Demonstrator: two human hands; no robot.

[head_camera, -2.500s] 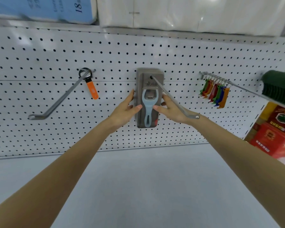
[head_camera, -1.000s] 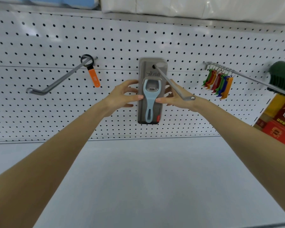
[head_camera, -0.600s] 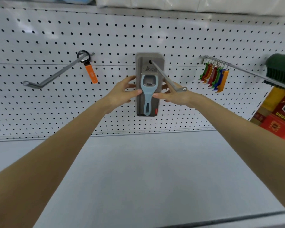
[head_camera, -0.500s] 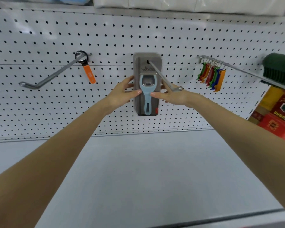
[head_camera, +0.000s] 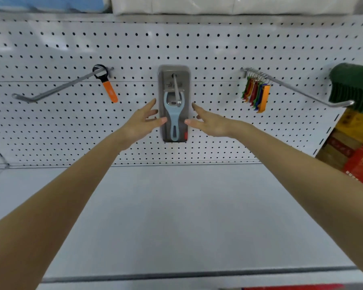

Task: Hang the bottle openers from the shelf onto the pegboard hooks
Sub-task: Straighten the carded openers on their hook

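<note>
Over the white shelf [head_camera: 176, 206], the left hand [head_camera: 138, 124] and right hand [head_camera: 212, 125], fingers straight and gripping nothing, flank the carded blue bottle opener [head_camera: 174, 120] hanging on the centre hook [head_camera: 177, 91] of the pegboard [head_camera: 208, 49]; easing both away evenly should probably leave it straight.

Head camera faces the pegboard [head_camera: 197, 49] close, angled slightly down.

I read shop aisle: white pegboard [head_camera: 218, 126] back wall, long display hooks [head_camera: 71, 84], carded bottle opener [head_camera: 174, 109] in retail pack, bunch of coloured openers [head_camera: 257, 95] on one hook, stacked red boxes [head_camera: 360, 164] at right, wrapped goods [head_camera: 197, 5] above.
</note>
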